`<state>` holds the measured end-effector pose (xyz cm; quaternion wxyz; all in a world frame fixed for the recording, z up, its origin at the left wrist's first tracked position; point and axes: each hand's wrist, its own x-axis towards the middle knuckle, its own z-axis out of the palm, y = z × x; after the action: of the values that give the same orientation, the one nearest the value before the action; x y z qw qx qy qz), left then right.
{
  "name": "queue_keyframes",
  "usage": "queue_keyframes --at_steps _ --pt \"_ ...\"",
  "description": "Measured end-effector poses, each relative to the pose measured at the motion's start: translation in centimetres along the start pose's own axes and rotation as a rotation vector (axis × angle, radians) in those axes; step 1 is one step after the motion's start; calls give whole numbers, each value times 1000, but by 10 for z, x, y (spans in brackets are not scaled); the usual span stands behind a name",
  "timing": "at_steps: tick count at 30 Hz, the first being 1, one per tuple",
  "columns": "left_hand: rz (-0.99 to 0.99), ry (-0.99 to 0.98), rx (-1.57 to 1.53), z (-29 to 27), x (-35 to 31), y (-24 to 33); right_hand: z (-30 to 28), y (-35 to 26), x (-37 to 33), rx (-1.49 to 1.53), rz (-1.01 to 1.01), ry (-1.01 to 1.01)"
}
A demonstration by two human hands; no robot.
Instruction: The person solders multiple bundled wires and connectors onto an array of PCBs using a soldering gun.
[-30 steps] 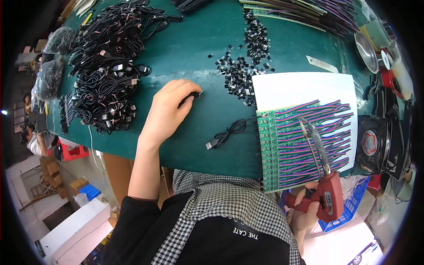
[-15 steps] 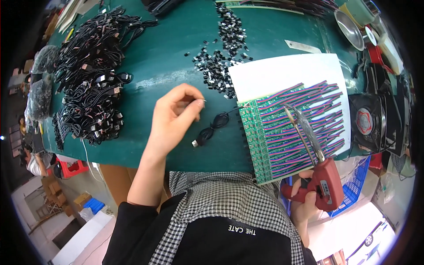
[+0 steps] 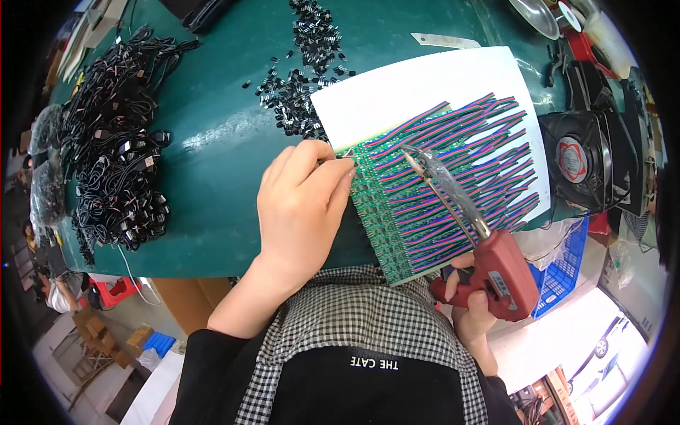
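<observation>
My left hand (image 3: 301, 205) is at the far left corner of a green circuit board panel (image 3: 372, 219), its thumb and fingertips pinched together. Whatever they grip is too small or hidden to make out. Thin pale wire ends show at that corner, beside the fingertips. Rows of multicoloured ribbon wires (image 3: 432, 205) run rightward from the board. My right hand (image 3: 476, 312) is wrapped round the handle of a red soldering gun (image 3: 504, 273). Its long metal tip points up and left, over the ribbon wires, with a clear plastic-like strip alongside.
Under the board lies a white sheet (image 3: 418, 81). Small black connectors (image 3: 294, 106) are heaped beyond my left hand. Bundled black USB cables (image 3: 113, 134) pile up at the left. A black fan (image 3: 577, 159) stands at the right, and a flat metal blade (image 3: 445, 41) lies at the back.
My left hand has moved right to the board's corner. The black USB cable that lay beside the board is now hidden behind it. The view has shifted, and the soldering gun stays over the wires.
</observation>
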<state>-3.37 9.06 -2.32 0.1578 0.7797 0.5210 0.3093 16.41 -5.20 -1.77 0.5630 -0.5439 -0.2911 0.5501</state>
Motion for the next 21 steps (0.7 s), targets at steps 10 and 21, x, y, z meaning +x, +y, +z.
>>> queue_keyframes --at_steps 10,21 --pt "9 -54 -95 2 3 -8 1 1 3 -38 42 -10" --pt "-48 -32 -42 9 6 -6 6 2 7 -135 76 -82"
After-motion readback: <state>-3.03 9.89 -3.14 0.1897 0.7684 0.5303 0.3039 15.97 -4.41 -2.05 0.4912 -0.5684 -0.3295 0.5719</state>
